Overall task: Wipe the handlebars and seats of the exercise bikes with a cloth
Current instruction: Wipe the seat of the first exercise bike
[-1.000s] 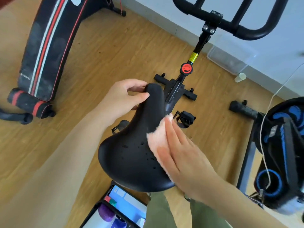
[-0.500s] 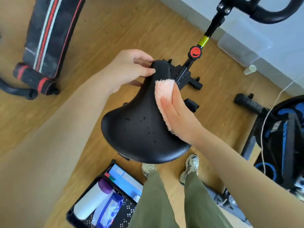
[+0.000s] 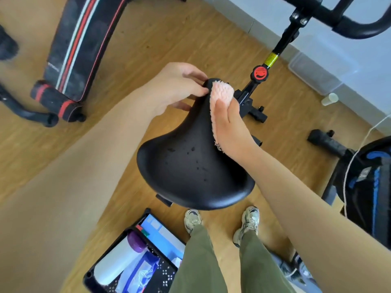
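A wooden floor [image 3: 160,37] is filling most of the head view, running up to a pale wall at the upper right, where a clear plastic box [image 3: 315,72] is sitting against the baseboard. A black exercise-bike seat [image 3: 190,166] is standing in the middle of the frame, its narrow nose pointing away from the person and small droplets lying on its broad rear part. The left hand [image 3: 177,87] is gripping the nose of the seat from the left side, fingers and thumb closed around it. The right hand [image 3: 228,125] is lying flat, fingers together, pressing a pink fluffy cloth [image 3: 221,96] against the right side of the nose, so the two hands are nearly touching at the tip. Beyond the seat, the bike's black post with a red knob [image 3: 259,73] is rising toward the black handlebars [image 3: 347,24] at the top right. A black bench with red and white stripes [image 3: 78,43] is lying at the upper left. A black tray [image 3: 88,275] holding a white bottle with a purple cap [image 3: 118,259] is sitting on the floor beside the person's shoes. A second bike with blue trim [image 3: 370,191] is standing at the right edge.
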